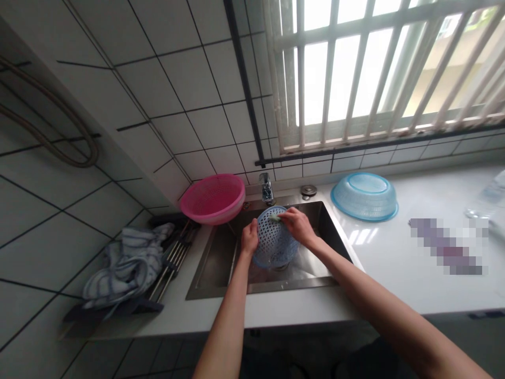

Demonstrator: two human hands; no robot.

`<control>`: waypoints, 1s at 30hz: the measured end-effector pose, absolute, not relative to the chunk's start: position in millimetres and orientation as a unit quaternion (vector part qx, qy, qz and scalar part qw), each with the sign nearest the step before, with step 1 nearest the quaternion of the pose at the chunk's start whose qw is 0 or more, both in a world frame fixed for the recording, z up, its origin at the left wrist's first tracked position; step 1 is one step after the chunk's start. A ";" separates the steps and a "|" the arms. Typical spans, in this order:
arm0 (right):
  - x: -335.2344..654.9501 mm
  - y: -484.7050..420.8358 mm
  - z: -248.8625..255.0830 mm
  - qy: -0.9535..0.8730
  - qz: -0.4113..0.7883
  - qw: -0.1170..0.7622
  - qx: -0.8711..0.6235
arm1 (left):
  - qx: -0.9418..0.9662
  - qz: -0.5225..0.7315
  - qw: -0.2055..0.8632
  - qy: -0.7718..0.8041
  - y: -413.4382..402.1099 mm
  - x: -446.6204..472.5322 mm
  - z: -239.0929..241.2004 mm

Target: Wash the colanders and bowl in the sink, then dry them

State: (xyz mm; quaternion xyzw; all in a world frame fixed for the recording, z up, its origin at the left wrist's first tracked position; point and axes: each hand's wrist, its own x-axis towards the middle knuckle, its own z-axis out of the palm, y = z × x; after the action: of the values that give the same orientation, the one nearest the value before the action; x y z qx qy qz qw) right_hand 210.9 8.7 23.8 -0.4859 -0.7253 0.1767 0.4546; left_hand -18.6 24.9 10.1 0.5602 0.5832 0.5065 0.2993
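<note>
A light blue plastic colander [272,245] with a perforated wall is held tilted over the steel sink [311,263]. My left hand [250,238] grips its left rim, fingers closed. My right hand [298,225] pinches a small pale green scrubbing pad [275,217] against the colander's upper part. Only part of the pad shows past the fingertips. Just behind the colander stands the chrome faucet [266,188].
A pink basket [215,197] rests at the sink's back left corner. To the right, an upturned blue basin [366,195] sits on the white counter [390,273], near a round drain strainer [308,190]. A striped towel [130,263] lies on a rack at left.
</note>
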 end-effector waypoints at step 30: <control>248.5 32.2 -13.2 -0.635 0.338 0.433 -0.544 | 0.566 0.545 0.293 0.545 26.1 -21.4 8.0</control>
State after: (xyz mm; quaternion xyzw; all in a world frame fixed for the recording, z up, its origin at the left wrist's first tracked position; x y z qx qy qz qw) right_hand 248.5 32.2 -13.2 -0.5440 -0.6347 0.3376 0.4328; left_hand -21.4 26.1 8.0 0.5660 0.5447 0.5453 0.2926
